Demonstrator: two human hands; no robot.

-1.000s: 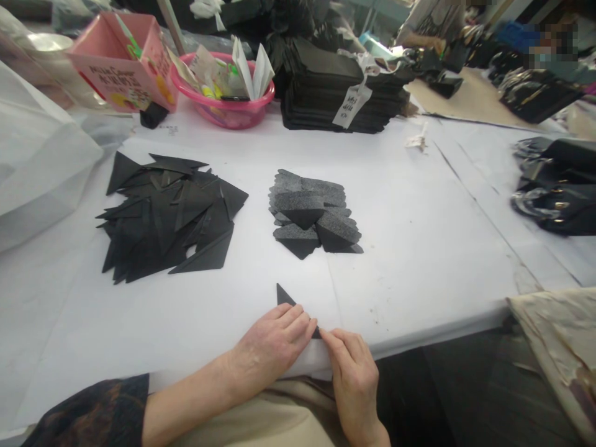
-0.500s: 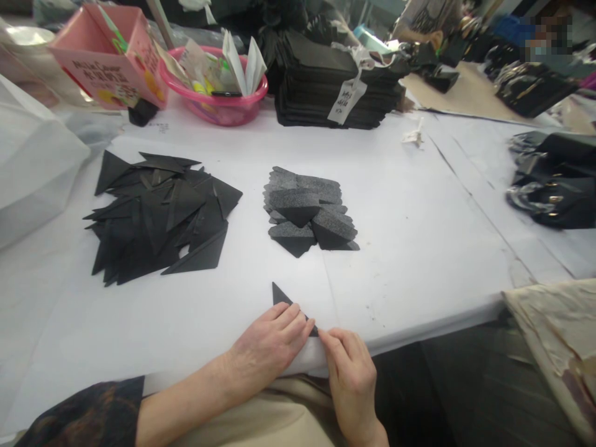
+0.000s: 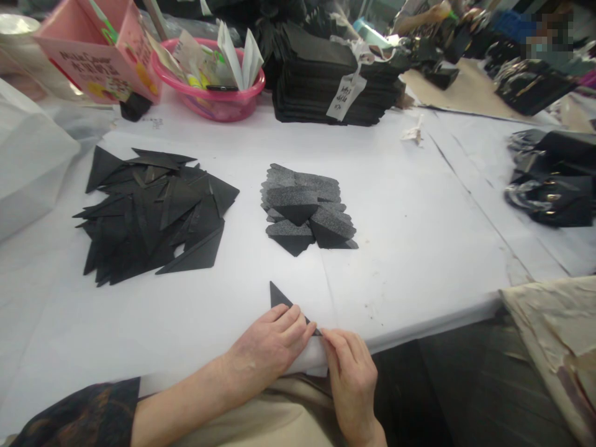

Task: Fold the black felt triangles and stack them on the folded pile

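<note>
A thin black triangular piece lies near the table's front edge, one pointed corner facing away from me. My left hand is over it, its fingers closed together and holding it down along the slanted edge. At the piece's right-hand tip, my right hand pinches with thumb and forefinger. The fingers cover most of the piece's lower part. Beyond my hands is a small pile of black pieces with speckled grey strips. To its left spreads a larger heap of plain black angular pieces.
At the back stand a pink box, a pink basin of small items and a tagged black stack. Black items with metal fittings lie right. Beige cloth hangs beside the white-covered table's edge.
My right fingertips have shifted slightly right along the piece's tip. My left hand keeps its hold. The whole view has moved a little, with the piles appearing slightly further left.
</note>
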